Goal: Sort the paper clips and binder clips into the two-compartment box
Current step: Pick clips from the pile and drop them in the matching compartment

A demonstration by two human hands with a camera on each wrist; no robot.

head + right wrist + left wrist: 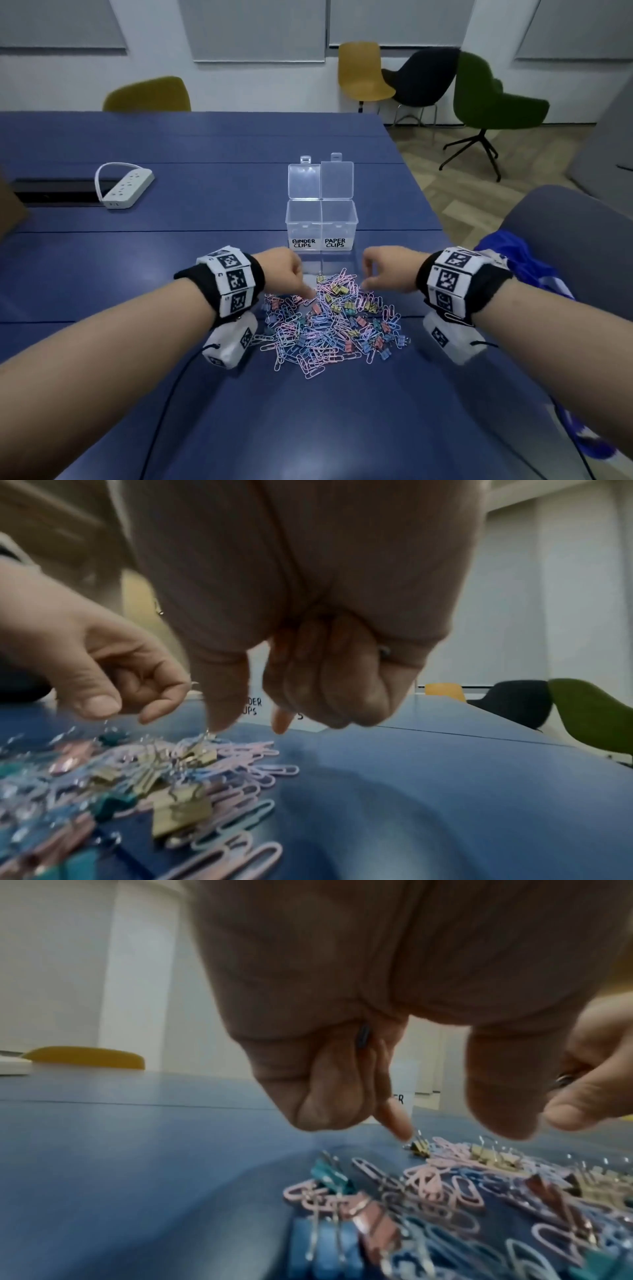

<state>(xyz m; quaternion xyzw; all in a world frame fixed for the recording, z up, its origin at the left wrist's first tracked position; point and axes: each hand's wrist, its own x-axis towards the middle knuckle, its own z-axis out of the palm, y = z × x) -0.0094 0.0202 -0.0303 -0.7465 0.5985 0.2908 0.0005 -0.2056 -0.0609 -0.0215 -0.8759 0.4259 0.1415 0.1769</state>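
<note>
A mixed pile of pastel paper clips and small binder clips lies on the blue table. Behind it stands the clear two-compartment box with both lids up, labelled BINDER CLIPS on the left and PAPER CLIPS on the right. My left hand hovers over the pile's far left. Its index fingertip touches a gold binder clip, and its curled fingers hold a small dark clip. My right hand hovers over the far right, thumb and index pointing down, a metal clip tucked in its curled fingers.
A white power strip lies at the table's back left beside a dark cable slot. Blue cloth sits at the right table edge. Chairs stand beyond the table. Bare tabletop lies in front of the pile.
</note>
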